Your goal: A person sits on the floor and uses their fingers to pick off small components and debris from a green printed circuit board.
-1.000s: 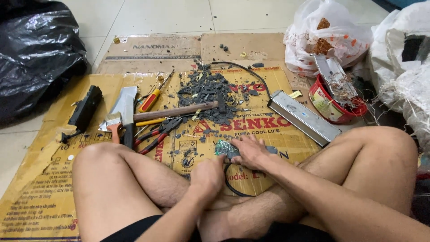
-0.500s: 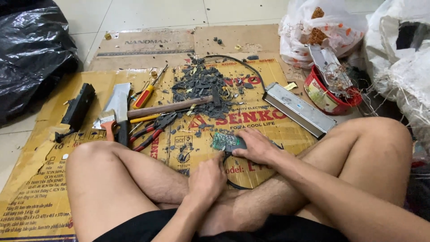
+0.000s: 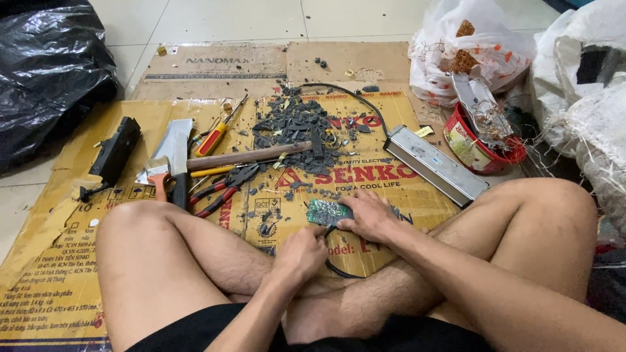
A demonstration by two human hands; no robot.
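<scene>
1. Your right hand (image 3: 368,215) lies flat on the green circuit board (image 3: 328,212), fingers spread and pressing down; looks like you pin it to the cardboard sheet (image 3: 59,287) so it can't slide.
2. Board sits on the cardboard just in front of your crossed legs, close enough to work w/o leaning.
3. Your left hand (image 3: 301,251) is curled near the board's lower edge, by the black cable (image 3: 339,268) that loops under your wrists. Fingers closed-ish, but can't tell if they actually grip the cable or anything else; palm side is hidden.
4. Tools lie fanned out to your left, w/in arm's reach: hammer (image 3: 248,156) w/ wooden handle, its head in the debris; red-handled pliers (image 3: 225,189); screwdriver (image 3: 215,137) w/ orange handle; small paintbrush (image 3: 158,175).
5. Dark broken bits (image 3: 293,124) are heaped further out, away from the board, so the working spot isn't buried.
6. Long grey metal casing (image 3: 433,163) lies to the right of the board, apart from it.
7. Red tub (image 3: 473,150) of scrap and white plastic bag (image 3: 469,52) sit far right; black bag (image 3: 45,72) far left.
</scene>
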